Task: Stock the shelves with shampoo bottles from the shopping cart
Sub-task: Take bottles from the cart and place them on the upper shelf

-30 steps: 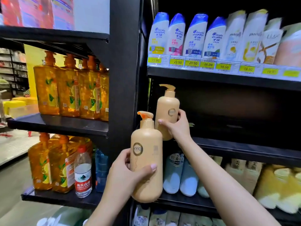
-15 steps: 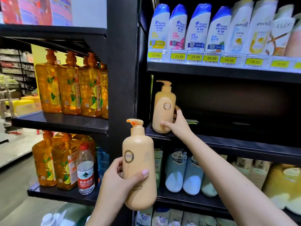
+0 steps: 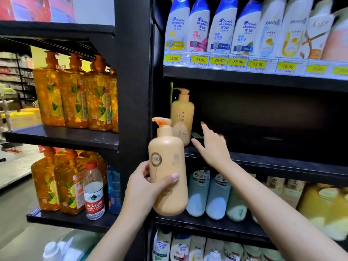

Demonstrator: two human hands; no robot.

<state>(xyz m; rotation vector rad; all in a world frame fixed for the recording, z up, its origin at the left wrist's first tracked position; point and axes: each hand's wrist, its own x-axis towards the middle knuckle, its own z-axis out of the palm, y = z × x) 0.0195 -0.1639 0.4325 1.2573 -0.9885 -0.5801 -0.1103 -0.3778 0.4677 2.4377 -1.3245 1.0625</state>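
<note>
Price-tagged shampoo row above both hands. Left hand grips tan pump bottle. Right hand open, fingers spread, just right of shelved bottle, not touching.

Black metal shelving units fill the frame's centre and right. A pale tiled floor shows at the left edge. Distant blurred store racks stand at the far left.

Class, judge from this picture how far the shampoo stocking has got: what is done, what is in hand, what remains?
Done: one tan pump bottle stands upright at the left end of the dark middle shelf, and the right hand is open beside it, not touching. In hand: the left hand grips a second tan bottle. Left: placing it; the cart is out of view.
</note>
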